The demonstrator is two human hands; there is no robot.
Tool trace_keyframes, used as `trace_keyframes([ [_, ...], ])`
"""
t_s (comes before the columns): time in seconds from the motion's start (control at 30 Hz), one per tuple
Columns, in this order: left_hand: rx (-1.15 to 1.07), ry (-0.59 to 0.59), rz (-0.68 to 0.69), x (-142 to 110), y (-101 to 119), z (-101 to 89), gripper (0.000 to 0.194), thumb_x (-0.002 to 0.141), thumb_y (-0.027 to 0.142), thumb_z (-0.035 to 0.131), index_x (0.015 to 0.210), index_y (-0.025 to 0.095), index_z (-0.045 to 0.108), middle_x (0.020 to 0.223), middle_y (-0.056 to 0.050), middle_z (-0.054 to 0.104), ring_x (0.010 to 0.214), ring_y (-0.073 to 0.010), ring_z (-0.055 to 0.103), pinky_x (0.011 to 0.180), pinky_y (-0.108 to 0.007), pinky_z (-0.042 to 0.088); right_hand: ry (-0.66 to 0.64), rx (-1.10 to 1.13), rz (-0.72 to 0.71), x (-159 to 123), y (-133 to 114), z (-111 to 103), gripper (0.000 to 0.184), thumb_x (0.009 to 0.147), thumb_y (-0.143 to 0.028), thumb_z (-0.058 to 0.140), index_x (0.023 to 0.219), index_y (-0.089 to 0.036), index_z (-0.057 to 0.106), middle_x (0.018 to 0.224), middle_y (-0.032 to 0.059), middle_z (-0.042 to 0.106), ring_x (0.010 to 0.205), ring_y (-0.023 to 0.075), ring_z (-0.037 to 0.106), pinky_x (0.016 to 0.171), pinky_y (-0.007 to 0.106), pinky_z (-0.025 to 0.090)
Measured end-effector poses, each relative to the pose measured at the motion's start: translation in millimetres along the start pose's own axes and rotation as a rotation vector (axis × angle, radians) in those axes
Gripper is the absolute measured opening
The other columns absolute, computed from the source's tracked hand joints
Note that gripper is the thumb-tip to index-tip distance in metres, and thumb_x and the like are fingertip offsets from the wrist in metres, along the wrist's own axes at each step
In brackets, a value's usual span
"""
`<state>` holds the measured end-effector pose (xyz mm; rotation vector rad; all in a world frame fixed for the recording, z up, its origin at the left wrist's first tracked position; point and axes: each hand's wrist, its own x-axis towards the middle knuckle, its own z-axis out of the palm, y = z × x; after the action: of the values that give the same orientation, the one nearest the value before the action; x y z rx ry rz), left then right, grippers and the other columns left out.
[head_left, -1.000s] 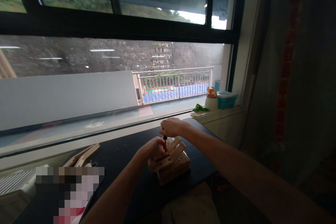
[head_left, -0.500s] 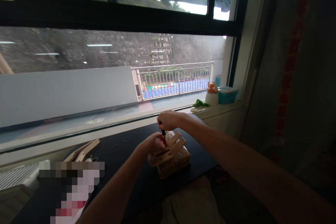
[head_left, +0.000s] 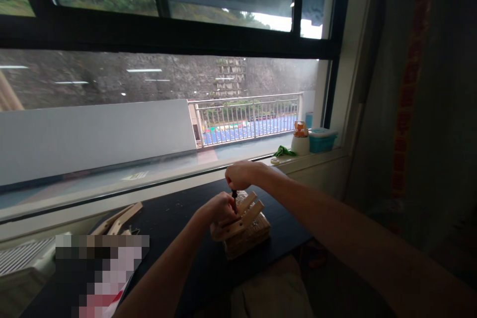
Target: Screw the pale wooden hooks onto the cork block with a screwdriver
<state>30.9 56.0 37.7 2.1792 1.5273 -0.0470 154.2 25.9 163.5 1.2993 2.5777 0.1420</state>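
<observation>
The right hand (head_left: pixel 242 175) has its fingers closed around the top of a dark driver (head_left: pixel 234 194), which points down, nearly upright, at the frame (head_left: pixel 248 218). That grip from above suits turning the tool while pressing along its line. The left hand (head_left: pixel 219 207) has its fingers drawn in, nearly closed, on the frame just beside the driver's lower end, likely to steady the wood against the twist; whether they also pinch the shaft is too small to tell.

The frame, pale wood with dark round holes, lies slantwise over a block (head_left: pixel 248 244) with a rough, wrapped-looking top. The block sits on the dark worktop (head_left: pixel 167 218), and probably serves to lift the wood and back it against the push. More wood pieces (head_left: pixel 124 217) lie at the worktop's left side, apart from the work.

On the sill by the window are a green cloth (head_left: pixel 284 151), a pale jar (head_left: pixel 300 145) with an orange top, and a lidded teal box (head_left: pixel 321 142). No brand can be read. The sign (head_left: pixel 136 176) outside and the marks on the red strip (head_left: pixel 404 114) at right are illegible.
</observation>
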Motion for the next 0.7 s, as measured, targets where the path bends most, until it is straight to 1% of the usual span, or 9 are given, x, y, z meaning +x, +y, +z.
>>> trace_keyframes([
  [0.07,0.004,-0.002,0.004,-1.5,-0.1,0.3,0.029,0.088,0.031,0.057,0.110,0.013,0.059,0.113,-0.006,0.060,0.096,-0.0241,0.060,0.079,-0.040,0.052,-0.007,-0.002,-0.003,1.8,0.5,6.1,0.029,0.089,-0.032,0.055,0.112,-0.015,0.057,0.111,0.0080,0.059,0.094,0.0194,0.059,0.079,0.040,0.050],
  [0.17,0.010,-0.008,0.003,-2.5,-0.3,0.4,0.029,0.088,0.031,0.057,0.110,0.013,0.059,0.113,-0.006,0.060,0.096,-0.0241,0.060,0.079,-0.040,0.052,0.019,-0.001,-0.010,3.6,1.7,15.0,0.030,0.089,-0.032,0.055,0.113,-0.015,0.057,0.114,0.0085,0.058,0.097,0.0202,0.058,0.081,0.041,0.049],
  [0.3,0.022,-0.012,-0.002,-1.9,0.2,0.8,0.029,0.088,0.031,0.057,0.111,0.013,0.059,0.114,-0.006,0.059,0.097,-0.0240,0.060,0.080,-0.040,0.052,0.071,0.008,-0.012,4.6,1.3,18.8,0.032,0.089,-0.033,0.053,0.116,-0.016,0.056,0.116,0.0089,0.057,0.099,0.0208,0.057,0.082,0.042,0.049],
  [0.4,0.033,-0.008,-0.006,-1.5,0.7,1.8,0.029,0.088,0.031,0.057,0.111,0.013,0.058,0.115,-0.006,0.059,0.097,-0.0241,0.060,0.080,-0.040,0.052,0.080,0.010,-0.001,4.0,0.6,15.3,0.032,0.089,-0.034,0.053,0.116,-0.016,0.055,0.117,0.0088,0.057,0.099,0.0207,0.057,0.082,0.042,0.049],
  [0.5,0.038,-0.001,-0.015,0.4,-0.6,2.8,0.029,0.088,0.031,0.057,0.111,0.013,0.058,0.114,-0.006,0.059,0.097,-0.0242,0.060,0.080,-0.040,0.052,0.041,0.016,-0.003,0.4,1.4,7.4,0.032,0.089,-0.035,0.053,0.115,-0.016,0.056,0.114,0.0084,0.058,0.096,0.0200,0.058,0.080,0.041,0.050],
  [0.6,0.030,-0.002,-0.018,4.3,-4.0,3.5,0.029,0.088,0.031,0.056,0.112,0.013,0.058,0.114,-0.006,0.059,0.096,-0.0237,0.060,0.079,-0.040,0.052,0.010,0.024,-0.042,-4.3,3.0,0.4,0.031,0.089,-0.033,0.054,0.114,-0.016,0.056,0.113,0.0080,0.058,0.096,0.0200,0.058,0.080,0.041,0.050],
  [0.7,0.012,-0.003,-0.006,7.3,-7.3,4.6,0.030,0.088,0.031,0.057,0.111,0.013,0.058,0.115,-0.006,0.059,0.097,-0.0241,0.060,0.079,-0.039,0.052,-0.005,0.035,-0.082,-4.9,4.8,-0.5,0.028,0.089,-0.031,0.055,0.112,-0.015,0.057,0.113,0.0077,0.059,0.096,0.0200,0.058,0.081,0.041,0.050],
])
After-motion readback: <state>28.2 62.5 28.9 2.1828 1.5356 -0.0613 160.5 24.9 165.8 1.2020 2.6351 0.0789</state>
